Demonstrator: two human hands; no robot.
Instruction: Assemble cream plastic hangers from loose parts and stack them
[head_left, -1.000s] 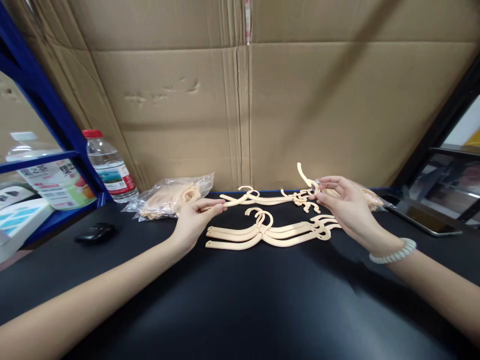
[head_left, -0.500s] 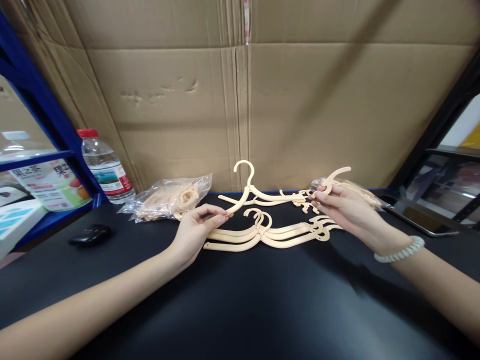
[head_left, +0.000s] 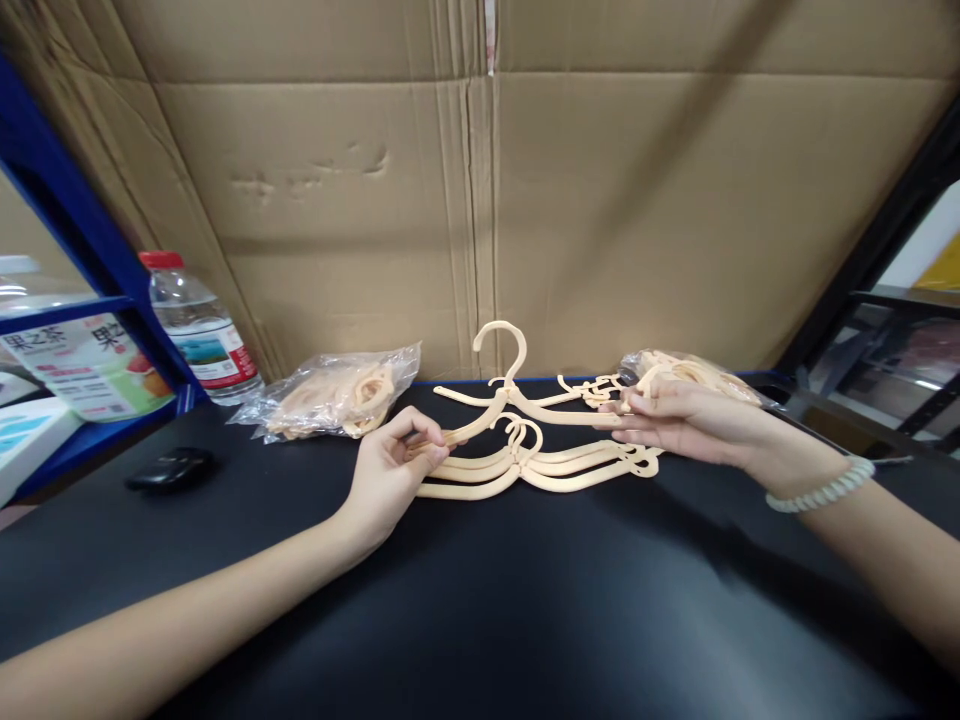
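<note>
Room is left along the near part of the black table (head_left: 495, 620), between the forearms (head_left: 232, 610). Farther in, the way is barred by the hanger (head_left: 559, 413) raised between the left hand (head_left: 390, 475) and the right hand (head_left: 690, 425) — and by the hangers lying nearer (head_left: 465, 491); beyond, reach is stopped by the cardboard (head_left: 337, 250).

The hanger (head_left: 555, 413) in the left hand (head_left: 386, 475), low with its hook down a second ago, now has its hook (head_left: 523, 350) raised upright. The right hand (head_left: 694, 425) has flattened and come lower, its fingertips now at the hanger's end. The curved piece (head_left: 645, 380), which stuck up clear of those fingers, now sits low against them.
</note>
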